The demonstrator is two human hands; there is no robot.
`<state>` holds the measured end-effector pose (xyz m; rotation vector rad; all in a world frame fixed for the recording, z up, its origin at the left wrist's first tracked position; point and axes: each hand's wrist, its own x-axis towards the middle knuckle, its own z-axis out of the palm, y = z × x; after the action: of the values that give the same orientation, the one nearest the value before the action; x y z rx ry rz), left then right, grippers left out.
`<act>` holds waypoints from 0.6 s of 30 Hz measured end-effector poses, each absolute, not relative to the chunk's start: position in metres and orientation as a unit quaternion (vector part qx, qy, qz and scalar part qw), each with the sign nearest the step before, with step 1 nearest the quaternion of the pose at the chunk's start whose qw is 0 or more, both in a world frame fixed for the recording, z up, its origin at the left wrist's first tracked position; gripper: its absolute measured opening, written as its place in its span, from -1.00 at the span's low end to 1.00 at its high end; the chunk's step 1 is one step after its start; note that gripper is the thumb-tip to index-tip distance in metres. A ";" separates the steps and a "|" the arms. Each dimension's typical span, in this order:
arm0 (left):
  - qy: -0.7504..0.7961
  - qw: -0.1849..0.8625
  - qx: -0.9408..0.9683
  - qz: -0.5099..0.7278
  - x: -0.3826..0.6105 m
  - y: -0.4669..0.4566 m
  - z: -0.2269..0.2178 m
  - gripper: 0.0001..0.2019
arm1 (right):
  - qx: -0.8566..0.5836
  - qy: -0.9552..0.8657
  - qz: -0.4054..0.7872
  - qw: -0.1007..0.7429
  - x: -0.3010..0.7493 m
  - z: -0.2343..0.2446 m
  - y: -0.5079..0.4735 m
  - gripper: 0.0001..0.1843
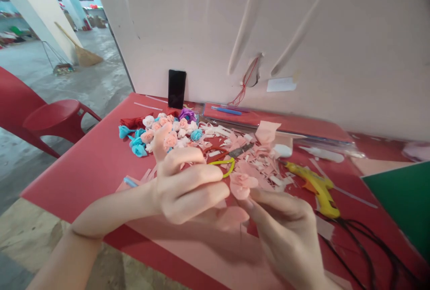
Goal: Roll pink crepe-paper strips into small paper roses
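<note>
A small pink paper rose (pixel 242 184) with open petals sits between my hands, above the table. My right hand (pixel 289 231) pinches its base between thumb and fingertips. My left hand (pixel 191 184) comes in from the left, its curled fingers closed at the flower's left edge. A pale pink shape below these fingers is too blurred to tell as petal or thumb. Just behind the hands lie scissors (pixel 242 150) with red and yellow about their handles. Pink and white paper scraps (pixel 265 164) surround them.
Finished paper roses (pixel 169 139) in several colours are heaped at the left. A black phone (pixel 176 88) leans on the white panel. At the right lie a yellow glue gun (pixel 317 189) with black cables (pixel 366 245), and a green sheet (pixel 403 200). A red chair (pixel 55 115) stands at the left.
</note>
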<state>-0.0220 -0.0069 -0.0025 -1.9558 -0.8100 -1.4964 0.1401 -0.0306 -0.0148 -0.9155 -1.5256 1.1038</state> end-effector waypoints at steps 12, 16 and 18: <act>-0.334 0.256 -0.743 -0.521 -0.022 -0.013 0.005 -0.85 | -0.380 -0.727 0.197 0.537 0.134 -0.011 -0.028 -0.71; -0.327 0.254 -0.745 -0.524 -0.020 -0.012 0.003 -0.90 | -0.363 -0.735 0.085 0.566 0.135 -0.017 -0.029 -0.82; -0.326 0.252 -0.745 -0.525 -0.019 -0.012 0.002 -0.92 | -0.358 -0.744 0.052 0.561 0.136 -0.018 -0.031 -0.84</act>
<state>-0.0190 -0.0119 0.0016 -2.0262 -0.8860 -1.4283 0.1358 -0.0309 -0.0176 -0.8433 -1.7534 0.1216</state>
